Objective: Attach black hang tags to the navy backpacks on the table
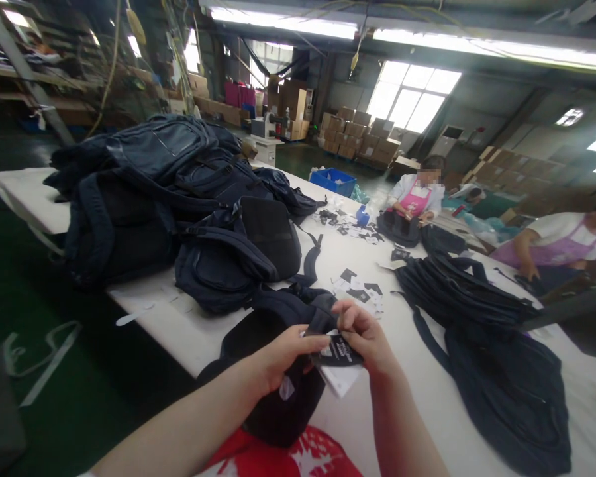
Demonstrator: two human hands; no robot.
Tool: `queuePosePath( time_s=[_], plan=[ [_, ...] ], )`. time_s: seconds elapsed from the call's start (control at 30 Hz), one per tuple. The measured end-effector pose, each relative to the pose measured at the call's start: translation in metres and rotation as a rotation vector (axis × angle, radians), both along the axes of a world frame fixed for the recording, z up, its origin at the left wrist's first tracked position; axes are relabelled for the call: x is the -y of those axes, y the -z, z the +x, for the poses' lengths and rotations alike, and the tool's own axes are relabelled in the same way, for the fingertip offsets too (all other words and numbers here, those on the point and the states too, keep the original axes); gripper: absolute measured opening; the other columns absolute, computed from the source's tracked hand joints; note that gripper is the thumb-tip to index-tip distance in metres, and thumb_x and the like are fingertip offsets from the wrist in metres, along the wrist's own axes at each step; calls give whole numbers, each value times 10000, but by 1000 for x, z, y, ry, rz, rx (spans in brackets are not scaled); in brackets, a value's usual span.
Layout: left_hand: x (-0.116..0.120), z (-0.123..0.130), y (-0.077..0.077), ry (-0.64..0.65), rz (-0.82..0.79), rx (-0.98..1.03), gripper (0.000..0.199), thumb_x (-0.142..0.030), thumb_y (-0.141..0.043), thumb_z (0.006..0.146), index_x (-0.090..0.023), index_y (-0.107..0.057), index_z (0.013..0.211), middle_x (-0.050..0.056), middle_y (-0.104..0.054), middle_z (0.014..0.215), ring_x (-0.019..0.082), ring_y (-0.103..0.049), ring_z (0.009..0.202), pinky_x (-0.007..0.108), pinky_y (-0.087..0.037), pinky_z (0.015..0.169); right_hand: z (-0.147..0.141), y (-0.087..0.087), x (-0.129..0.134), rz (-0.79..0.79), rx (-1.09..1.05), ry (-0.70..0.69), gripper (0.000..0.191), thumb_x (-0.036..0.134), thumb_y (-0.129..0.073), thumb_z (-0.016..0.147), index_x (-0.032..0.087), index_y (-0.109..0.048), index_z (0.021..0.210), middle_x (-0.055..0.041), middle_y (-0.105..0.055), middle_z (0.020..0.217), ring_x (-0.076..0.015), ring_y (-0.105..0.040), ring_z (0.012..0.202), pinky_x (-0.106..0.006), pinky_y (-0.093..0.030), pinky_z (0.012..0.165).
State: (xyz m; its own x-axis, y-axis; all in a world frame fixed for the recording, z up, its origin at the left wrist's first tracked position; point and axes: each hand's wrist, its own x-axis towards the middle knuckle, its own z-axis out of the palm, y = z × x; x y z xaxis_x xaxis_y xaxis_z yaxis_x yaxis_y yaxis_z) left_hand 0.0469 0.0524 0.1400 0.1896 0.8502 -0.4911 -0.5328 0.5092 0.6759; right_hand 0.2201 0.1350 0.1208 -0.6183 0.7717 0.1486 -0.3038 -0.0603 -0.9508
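Close in front of me a dark navy backpack (283, 311) lies at the table's near edge, partly hidden by my forearms. Over its upper part, my left hand (295, 348) pinches a black hang tag with white print (342, 351) between thumb and fingers. On the tag's other side, my right hand (365, 334) has its fingers bent and closed at the tag's top edge, by a dark strap. A white card (342, 379) hangs below the black tag. Just beyond my hands lie several loose black and white tags (360, 291) on the white table.
Navy backpacks (153, 152) are heaped on the left. More dark bags (467, 291) are stacked on the right. Further tags (350, 225) lie scattered ahead, near a blue bin (332, 181). Two people in aprons (420, 199) work across the table. Cartons (352, 136) stand behind.
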Motion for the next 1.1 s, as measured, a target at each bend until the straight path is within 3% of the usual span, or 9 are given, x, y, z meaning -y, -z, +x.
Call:
queuePosePath(
  time_s=[0.07, 0.2, 0.33, 0.5, 0.6, 0.7, 0.83, 0.97, 1.1],
  plan=[
    [1, 1, -7, 40, 21, -66, 503, -278, -906, 478, -102, -680, 891, 40, -681, 739, 137, -617, 614, 231, -482, 589, -1, -3, 1, -21, -5, 62, 162, 208, -705, 754, 206, -543, 762, -41, -544, 1087, -111, -432, 675, -257, -383, 618],
    [3, 5, -12, 36, 51, -108, 547, -210, -915, 447, -96, -689, 931, 71, -719, 818, 188, -666, 723, 291, -520, 698, -9, -7, 5, -101, 11, 255, 189, 261, -736, 739, 226, -592, 855, -31, -585, 1117, -115, -473, 700, -271, -424, 665],
    [3, 10, -11, -13, 26, -186, 558, -204, -913, 438, -86, -681, 932, 79, -725, 801, 199, -667, 725, 307, -524, 702, -16, -4, 2, -137, 149, 486, 270, 413, -693, 793, 219, -643, 974, -24, -636, 861, -124, -489, 641, -277, -434, 631],
    [3, 12, -12, -41, 23, -279, 541, -207, -895, 445, -82, -680, 925, 72, -722, 784, 198, -656, 707, 312, -520, 692, 2, -1, -5, -154, 175, 513, 429, 593, -552, 843, 185, -685, 832, -37, -640, 702, -135, -513, 575, -284, -430, 574],
    [3, 12, -13, -34, 25, -284, 523, -210, -890, 454, -89, -685, 919, 64, -718, 772, 205, -658, 710, 317, -517, 697, 18, -12, -2, 16, 293, 475, 452, 597, -484, 879, 200, -700, 904, -56, -681, 806, -165, -574, 662, -311, -458, 653],
    [3, 12, -13, -28, 43, -291, 528, -216, -890, 463, -98, -687, 935, 67, -719, 793, 209, -662, 730, 315, -515, 707, 24, -25, 8, 278, 540, 393, 309, 498, -638, 815, 230, -699, 954, -46, -690, 877, -200, -601, 768, -325, -458, 715],
    [2, 11, -10, 10, 41, -289, 517, -222, -896, 459, -94, -682, 913, 69, -716, 788, 211, -661, 724, 317, -522, 700, 17, -32, 13, 408, 774, 412, 283, 434, -660, 806, 212, -625, 634, -5, -576, 607, -160, -498, 590, -303, -379, 590],
    [3, 6, -9, 68, 88, -270, 506, -237, -905, 460, -93, -686, 893, 65, -715, 786, 198, -655, 719, 299, -518, 700, 14, -25, 4, 198, 573, 412, 368, 493, -645, 805, 201, -585, 589, 1, -527, 567, -149, -464, 580, -288, -364, 579],
    [5, 3, -12, -11, 88, -279, 511, -278, -911, 464, -104, -691, 892, 55, -715, 785, 196, -658, 716, 275, -507, 669, 16, -13, -4, -79, 351, 431, 373, 521, -705, 745, 190, -623, 595, -3, -530, 543, -140, -449, 554, -276, -380, 563]
  ],
)
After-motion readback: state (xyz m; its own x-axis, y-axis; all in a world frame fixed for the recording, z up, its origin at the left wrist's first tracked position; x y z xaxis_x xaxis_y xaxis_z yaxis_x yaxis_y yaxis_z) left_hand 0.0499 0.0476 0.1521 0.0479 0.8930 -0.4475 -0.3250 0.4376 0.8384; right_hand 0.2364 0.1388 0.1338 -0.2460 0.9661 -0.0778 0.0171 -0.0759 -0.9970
